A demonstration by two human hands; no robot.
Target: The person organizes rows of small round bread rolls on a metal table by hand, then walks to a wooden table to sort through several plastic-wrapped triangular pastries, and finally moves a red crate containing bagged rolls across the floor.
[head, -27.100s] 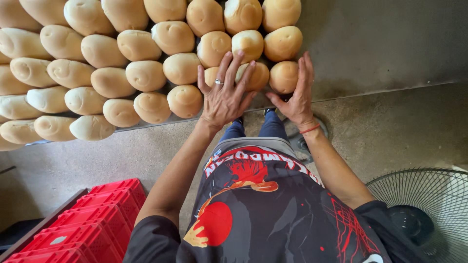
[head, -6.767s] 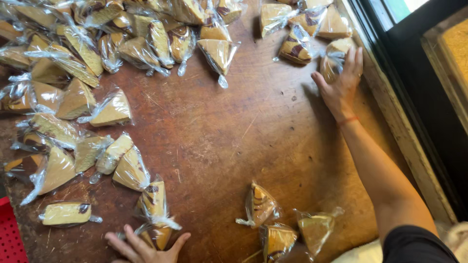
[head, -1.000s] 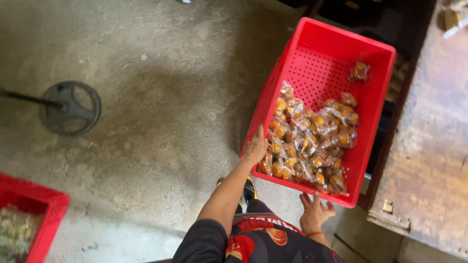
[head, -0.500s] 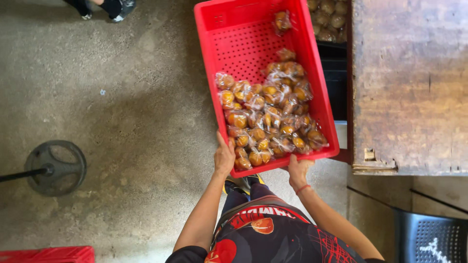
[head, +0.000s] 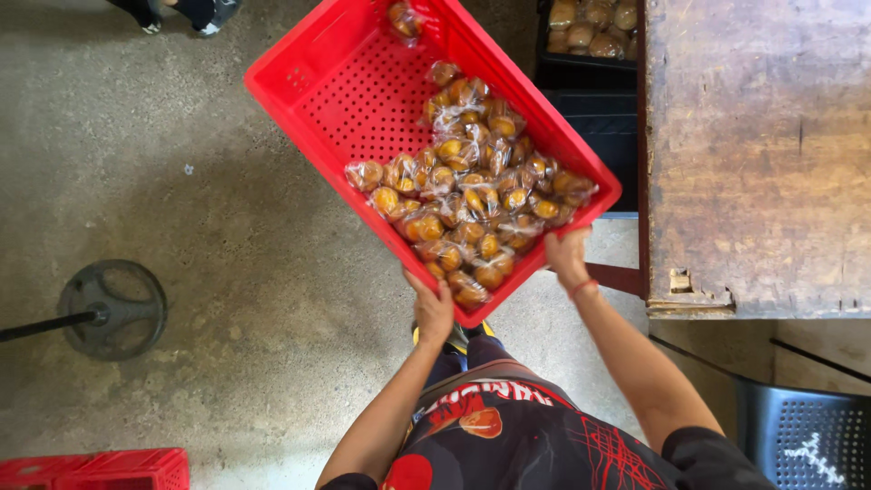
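Both forearms reach forward and up from the torso. The left hand and right hand are raised, fingers curled closed in a grip, the right wrist wearing a thin red band.

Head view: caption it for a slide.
Both hands, left hand and right hand, hold a red crate of wrapped pastries.

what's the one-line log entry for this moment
left hand: grips red crate near edge | right hand: grips same edge | load: wrapped pastries | beside: wooden table
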